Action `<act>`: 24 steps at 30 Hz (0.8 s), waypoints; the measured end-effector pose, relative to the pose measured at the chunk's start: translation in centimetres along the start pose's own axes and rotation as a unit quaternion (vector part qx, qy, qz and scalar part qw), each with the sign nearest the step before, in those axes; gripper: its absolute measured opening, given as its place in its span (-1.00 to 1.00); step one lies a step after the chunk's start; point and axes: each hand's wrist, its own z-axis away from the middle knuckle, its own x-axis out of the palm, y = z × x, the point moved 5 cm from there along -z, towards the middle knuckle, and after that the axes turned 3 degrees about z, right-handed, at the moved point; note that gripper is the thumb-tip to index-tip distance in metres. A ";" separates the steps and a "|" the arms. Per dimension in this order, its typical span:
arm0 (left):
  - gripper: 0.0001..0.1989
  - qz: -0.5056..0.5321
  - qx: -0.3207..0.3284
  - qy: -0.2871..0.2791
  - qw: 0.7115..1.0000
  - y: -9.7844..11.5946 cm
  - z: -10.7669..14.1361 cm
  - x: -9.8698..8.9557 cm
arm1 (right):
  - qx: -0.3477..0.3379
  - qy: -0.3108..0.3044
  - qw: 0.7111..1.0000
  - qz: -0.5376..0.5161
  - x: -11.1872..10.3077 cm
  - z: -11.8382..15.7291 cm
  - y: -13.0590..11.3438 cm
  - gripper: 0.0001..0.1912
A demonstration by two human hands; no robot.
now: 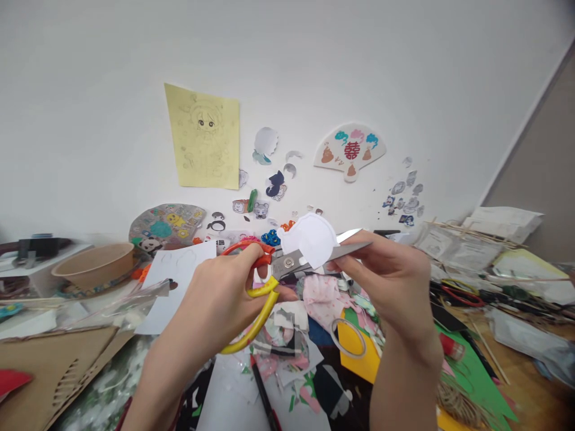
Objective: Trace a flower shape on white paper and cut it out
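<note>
My left hand is wrapped round the handles of a pair of scissors, one handle orange and the other yellow. The blades point right and stand apart, with a white paper cutout between them. Its outline is rounded, with a scalloped edge on top. The fingers of my right hand pinch the right side of the cutout close to the blade tips; the exact grip is partly hidden. Both hands are held above the cluttered table. Below them lie paper scraps and a dark pen.
A tape roll rests on yellow paper. To the left are a tan bowl, a white sheet and cardboard. Green card and twine lie right. Drawings and a paper fan hang on the wall.
</note>
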 end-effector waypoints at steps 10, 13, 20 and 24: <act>-0.47 0.001 -0.001 0.007 1.000 -0.2 -0.1 0.1 | 0.012 0.016 1.000 -0.007 0.1 0.2 0.1 -0.87; -0.46 0.006 -0.002 0.008 1.000 -0.3 0.1 0.0 | 0.014 0.020 1.000 -0.019 0.0 0.2 -0.2 -0.88; -0.47 0.009 -0.002 0.008 1.000 0.0 0.0 -0.1 | 0.008 0.051 0.998 -0.040 0.3 0.1 -0.3 -0.88; -0.49 0.018 -0.002 0.010 1.000 0.1 0.0 -0.2 | -0.008 0.054 0.997 -0.063 0.6 -0.1 -0.3 -0.84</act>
